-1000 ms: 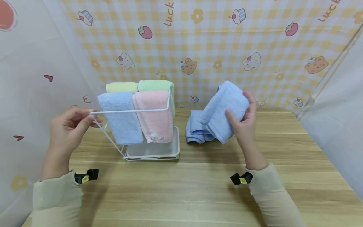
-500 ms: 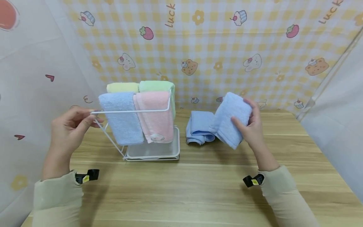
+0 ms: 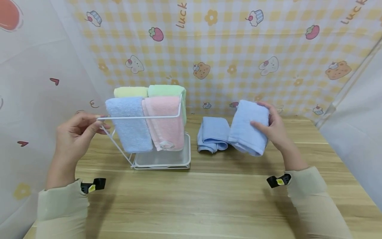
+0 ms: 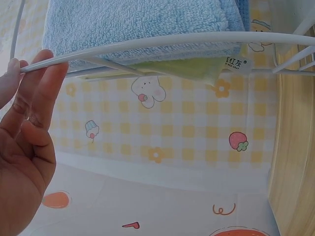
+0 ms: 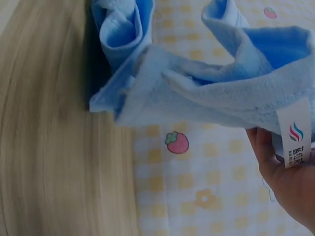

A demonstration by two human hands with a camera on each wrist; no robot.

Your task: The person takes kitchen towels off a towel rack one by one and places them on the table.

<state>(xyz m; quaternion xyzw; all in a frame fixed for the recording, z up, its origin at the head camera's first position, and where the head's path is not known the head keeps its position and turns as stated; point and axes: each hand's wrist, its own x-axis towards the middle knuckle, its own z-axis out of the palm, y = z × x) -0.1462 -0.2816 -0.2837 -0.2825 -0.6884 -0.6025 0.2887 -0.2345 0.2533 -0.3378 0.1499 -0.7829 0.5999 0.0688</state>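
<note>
My left hand (image 3: 78, 132) pinches the front left corner of a white wire rack (image 3: 138, 117). Over the rack's bars hang a blue towel (image 3: 131, 126), a pink towel (image 3: 165, 122), a yellow towel (image 3: 130, 91) and a green towel (image 3: 167, 89). My right hand (image 3: 273, 124) grips a folded light blue towel (image 3: 249, 126), thumb on its near face and fingers behind. A white label (image 5: 295, 132) shows on that towel in the right wrist view. Just left of it, another folded blue towel (image 3: 214, 132) lies on the table.
A pale tray (image 3: 162, 158) forms the rack's base on the wooden table (image 3: 191, 202). Behind stands a yellow checked curtain (image 3: 226, 43), with white cloth (image 3: 32, 99) along the left side. Black camera straps circle both wrists.
My right hand has moved right and lower with the light blue towel, which now stands more upright beside the folded blue one. The left hand keeps its pinch on the rack.
</note>
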